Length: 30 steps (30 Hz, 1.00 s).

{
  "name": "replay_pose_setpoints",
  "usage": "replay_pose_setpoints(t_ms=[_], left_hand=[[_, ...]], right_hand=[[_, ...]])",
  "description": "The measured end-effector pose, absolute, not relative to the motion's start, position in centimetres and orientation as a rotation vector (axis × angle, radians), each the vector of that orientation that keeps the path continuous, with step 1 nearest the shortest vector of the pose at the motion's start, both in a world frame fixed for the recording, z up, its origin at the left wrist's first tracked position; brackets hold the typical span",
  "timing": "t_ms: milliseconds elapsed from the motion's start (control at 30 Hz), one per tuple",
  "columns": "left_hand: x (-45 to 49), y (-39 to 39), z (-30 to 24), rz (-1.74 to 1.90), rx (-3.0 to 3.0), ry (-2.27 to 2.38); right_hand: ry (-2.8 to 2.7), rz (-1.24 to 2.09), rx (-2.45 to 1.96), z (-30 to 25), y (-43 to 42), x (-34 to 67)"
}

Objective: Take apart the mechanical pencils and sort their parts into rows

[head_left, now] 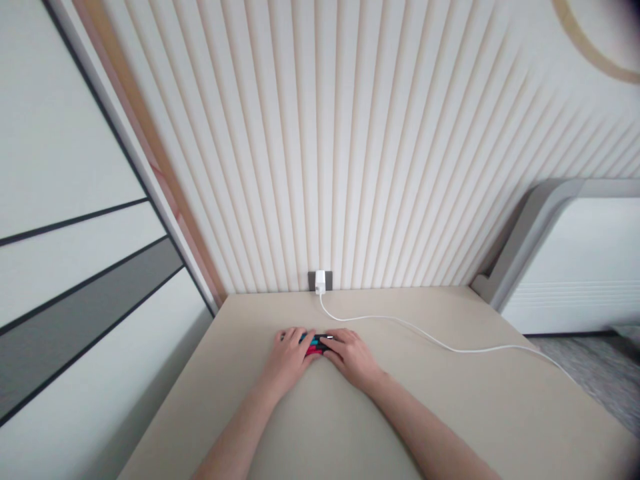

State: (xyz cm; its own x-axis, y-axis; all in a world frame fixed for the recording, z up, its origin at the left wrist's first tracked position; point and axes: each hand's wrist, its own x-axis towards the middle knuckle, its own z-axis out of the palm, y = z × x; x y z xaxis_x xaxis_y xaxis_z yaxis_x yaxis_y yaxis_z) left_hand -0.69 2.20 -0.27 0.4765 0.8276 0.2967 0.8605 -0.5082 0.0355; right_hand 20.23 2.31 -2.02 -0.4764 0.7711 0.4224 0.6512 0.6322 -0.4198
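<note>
Both of my hands rest on a beige table (450,400) near its far edge. My left hand (289,351) and my right hand (351,353) meet around a small object with blue, red and black parts (315,344). Their fingers curl over it from either side, and most of it is hidden. I cannot make out what the object is.
A white charger (321,282) sits in a wall socket at the table's back edge. Its white cable (440,342) trails right across the table and off the right edge. A ribbed wall rises behind. A white and grey unit (570,267) stands at the right.
</note>
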Motion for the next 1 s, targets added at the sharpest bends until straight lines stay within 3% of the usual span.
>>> replay_pose_setpoints(t_ms=[600,833,1000], left_hand=[[0.4,1.6,-0.3,-0.612,-2.586,-1.112],[1.1,1.1,-0.8,-0.591,-2.596,-0.797],[3.4,1.6,-0.1,-0.652,-2.822,-0.881]], right_hand=[[-2.241,0.165,-1.043,-0.7,1.3,20.7],[-2.444,-0.073,-0.957,-1.5,1.1,23.3],[-2.46,-0.261,-0.867,-0.9,1.7,25.9]])
